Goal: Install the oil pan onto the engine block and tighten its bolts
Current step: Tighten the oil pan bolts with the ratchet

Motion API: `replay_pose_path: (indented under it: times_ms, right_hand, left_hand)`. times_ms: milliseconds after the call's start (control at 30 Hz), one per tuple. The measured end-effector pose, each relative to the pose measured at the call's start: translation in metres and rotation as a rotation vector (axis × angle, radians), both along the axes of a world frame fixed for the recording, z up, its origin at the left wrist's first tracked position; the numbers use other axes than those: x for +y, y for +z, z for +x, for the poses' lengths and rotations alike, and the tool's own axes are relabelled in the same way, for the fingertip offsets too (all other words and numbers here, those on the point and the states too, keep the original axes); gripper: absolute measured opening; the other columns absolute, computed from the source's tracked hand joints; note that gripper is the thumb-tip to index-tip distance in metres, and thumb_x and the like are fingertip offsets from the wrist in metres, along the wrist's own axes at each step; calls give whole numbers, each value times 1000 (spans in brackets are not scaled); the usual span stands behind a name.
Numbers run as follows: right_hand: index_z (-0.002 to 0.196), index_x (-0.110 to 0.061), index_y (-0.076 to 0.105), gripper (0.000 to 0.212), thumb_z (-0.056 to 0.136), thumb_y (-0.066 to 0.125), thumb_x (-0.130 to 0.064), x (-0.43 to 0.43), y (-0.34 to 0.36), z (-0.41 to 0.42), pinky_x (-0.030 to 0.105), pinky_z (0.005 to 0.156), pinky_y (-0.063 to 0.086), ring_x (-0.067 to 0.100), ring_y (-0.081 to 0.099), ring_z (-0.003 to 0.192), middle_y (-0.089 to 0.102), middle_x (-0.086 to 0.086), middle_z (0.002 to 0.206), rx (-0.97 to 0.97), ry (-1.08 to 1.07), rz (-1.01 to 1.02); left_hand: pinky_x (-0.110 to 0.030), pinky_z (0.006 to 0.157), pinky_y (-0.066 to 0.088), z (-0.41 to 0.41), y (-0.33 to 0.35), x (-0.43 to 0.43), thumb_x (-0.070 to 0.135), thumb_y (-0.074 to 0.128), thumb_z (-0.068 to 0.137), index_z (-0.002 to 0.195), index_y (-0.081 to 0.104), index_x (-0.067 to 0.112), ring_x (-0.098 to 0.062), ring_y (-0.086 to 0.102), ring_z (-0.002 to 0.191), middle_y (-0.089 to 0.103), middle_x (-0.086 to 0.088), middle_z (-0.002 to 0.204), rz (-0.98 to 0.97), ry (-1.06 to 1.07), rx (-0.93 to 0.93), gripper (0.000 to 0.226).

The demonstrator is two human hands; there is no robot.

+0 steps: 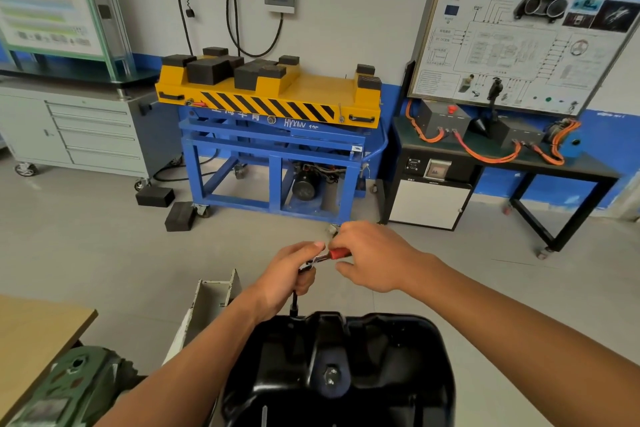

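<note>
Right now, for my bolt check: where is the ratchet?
Head view, centre: the ratchet is held by the left hand at its head, the right hand on its handle, above the far rim of the oil pan.

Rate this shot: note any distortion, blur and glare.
Head view: wide-angle bending tilts the display board at right; the poster at left is blurred; glare streaks the glossy oil pan; the left hand and right hand on the ratchet look sharp under even light.
</note>
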State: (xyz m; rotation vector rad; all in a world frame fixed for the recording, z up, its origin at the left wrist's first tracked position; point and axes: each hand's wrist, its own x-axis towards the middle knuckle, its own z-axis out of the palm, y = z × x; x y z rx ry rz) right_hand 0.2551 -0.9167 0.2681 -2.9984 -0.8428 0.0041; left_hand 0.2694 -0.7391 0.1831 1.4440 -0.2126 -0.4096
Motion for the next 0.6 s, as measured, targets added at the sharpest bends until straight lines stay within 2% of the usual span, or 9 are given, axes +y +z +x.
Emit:
replay_pose_path:
  times_ms: [100,167,233,267,333,400,433,533,600]
  right_hand:
    - [77,-16,65,24,91,62,-34,2,3,-9,36,64,51,19,57,71,62,0,75,2,-9,-2]
    - [68,-16,67,31,90,62,-37,6,5,-18,27,57,48,11,59,59,65,-1,60,91,3,19]
    - [57,-17,63,37,88,63,-37,15,8,-28,15,49,38,7,55,48,59,-3,47,187,17,70]
    - [53,-17,60,39,86,65,-38,20,8,-33,18,48,36,8,51,45,55,-3,44,200,18,91]
    - [50,-15,55,42,83,68,-38,31,8,-41,30,48,42,11,46,44,48,-2,43,204,14,136]
    - [51,-13,57,43,83,70,-39,39,7,-47,39,56,51,6,48,49,47,-3,45,236,0,194]
    - [53,-11,59,42,83,70,-39,41,6,-49,40,59,51,1,49,52,47,-4,47,256,-15,219]
    - [59,-10,64,38,81,73,-40,44,5,-50,36,57,47,-9,50,56,51,-5,56,298,-73,241]
    - [64,-12,69,33,80,74,-41,42,8,-49,34,59,51,-4,56,60,61,-3,64,333,-95,206]
  left_hand:
    - [-29,53,22,4,-4,1,58,59,92,119,62,5,-14,24,52,28,3,55,31,46,10,60]
    - [-29,53,24,4,-5,1,59,52,94,120,65,10,-13,25,51,30,2,56,29,56,13,56]
    - [-29,53,24,5,-5,0,59,52,91,116,69,9,-14,27,52,34,-5,60,21,81,24,58]
    - [-30,54,26,5,-5,-1,57,51,94,113,70,7,-17,31,55,39,-11,65,25,85,20,57]
    - [-34,61,34,4,-5,-1,48,47,101,109,73,6,-28,44,68,50,-23,80,40,85,8,50]
    - [-41,76,44,3,-4,0,43,45,105,108,75,7,-35,60,89,66,-31,99,41,83,14,47]
    - [-43,83,47,3,-4,0,42,44,105,108,75,6,-36,64,98,70,-27,105,32,81,21,47]
    - [-51,91,48,1,-3,1,37,45,106,106,75,3,-42,64,101,69,-30,110,3,107,27,45]
    - [-55,91,47,1,-4,0,33,44,106,105,73,2,-45,61,94,65,-36,106,-14,109,9,43]
